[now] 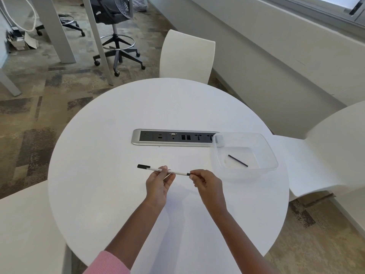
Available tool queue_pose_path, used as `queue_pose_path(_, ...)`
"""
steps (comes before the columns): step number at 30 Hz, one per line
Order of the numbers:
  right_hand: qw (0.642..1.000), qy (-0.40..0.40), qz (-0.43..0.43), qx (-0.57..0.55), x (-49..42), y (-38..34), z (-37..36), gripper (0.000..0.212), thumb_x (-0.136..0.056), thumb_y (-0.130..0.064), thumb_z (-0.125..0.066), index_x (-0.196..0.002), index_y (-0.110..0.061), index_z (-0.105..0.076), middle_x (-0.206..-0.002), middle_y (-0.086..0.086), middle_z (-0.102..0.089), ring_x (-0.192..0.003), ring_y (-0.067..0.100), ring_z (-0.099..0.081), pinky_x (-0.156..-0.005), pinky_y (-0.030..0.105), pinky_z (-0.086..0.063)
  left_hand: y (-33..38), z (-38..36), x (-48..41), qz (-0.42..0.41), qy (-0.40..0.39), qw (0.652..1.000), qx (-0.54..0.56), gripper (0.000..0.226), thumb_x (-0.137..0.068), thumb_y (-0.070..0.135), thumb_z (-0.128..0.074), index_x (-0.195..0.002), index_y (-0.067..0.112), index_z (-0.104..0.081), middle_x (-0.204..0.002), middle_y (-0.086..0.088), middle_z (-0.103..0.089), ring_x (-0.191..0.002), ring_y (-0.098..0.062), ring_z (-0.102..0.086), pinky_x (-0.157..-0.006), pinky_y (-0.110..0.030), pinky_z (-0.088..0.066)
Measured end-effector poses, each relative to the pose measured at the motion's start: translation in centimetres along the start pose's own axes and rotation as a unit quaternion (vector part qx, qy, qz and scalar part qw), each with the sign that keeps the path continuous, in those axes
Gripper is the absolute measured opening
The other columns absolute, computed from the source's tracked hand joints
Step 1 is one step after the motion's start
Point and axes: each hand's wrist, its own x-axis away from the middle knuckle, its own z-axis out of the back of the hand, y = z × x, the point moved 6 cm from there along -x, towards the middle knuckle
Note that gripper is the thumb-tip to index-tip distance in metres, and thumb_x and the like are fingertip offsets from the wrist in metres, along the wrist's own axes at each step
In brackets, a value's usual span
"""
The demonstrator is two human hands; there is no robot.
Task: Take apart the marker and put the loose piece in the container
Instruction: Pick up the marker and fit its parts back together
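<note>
While one slim white marker [169, 171] is being held level above a round white table [118, 119], both bare hands are being kept close together near the table's middle. One left hand [158, 185] is being curled around the marker's barrel, with thumb and fingertips closed on it near its centre. One right hand [207, 182] is being pinched shut on the marker's black right end, thumb and forefinger meeting there. One black cap [142, 166] is being shown on the marker's free left end, which is being left clear of both hands.

One clear plastic container [262, 143] is being seen to the right of the hands, near the table's right edge and apart from the right hand. One thin black stick-like piece [237, 160] is lying slantwise on its floor. The container's far left corner is being overlapped with the right end of one silver-framed power and data strip [169, 137] set flush in the tabletop.

Open white surface is being left on the table's far half, on its left side, and between the forearms and the near rim. Three white chairs are being counted around the table: one at the far edge [187, 56], one at the right [325, 151], one at the near left [25, 224]. One black office stool on castors [116, 36] is being seen farther off on patterned carpet. One pink sleeve [106, 264] is being shown on the left arm.
</note>
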Motion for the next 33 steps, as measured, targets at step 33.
queue_pose_path(33,0.952,-0.155,-0.220,-0.147,0.4,0.5,-1.9,0.041,-0.096,-0.025,-0.035,-0.056,-0.016,-0.044,-0.046,-0.001,-0.042,-0.037,0.008,-0.034,-0.040,0.016,-0.027,-0.8,-1.8,1.6,-0.010,-0.096,0.989,-0.114,0.008,-0.087,0.007,-0.059,-0.081,0.002,-0.062,-0.077,-0.009,-0.062,-0.064,-0.010,-0.065,-0.063,-0.015,-0.056)
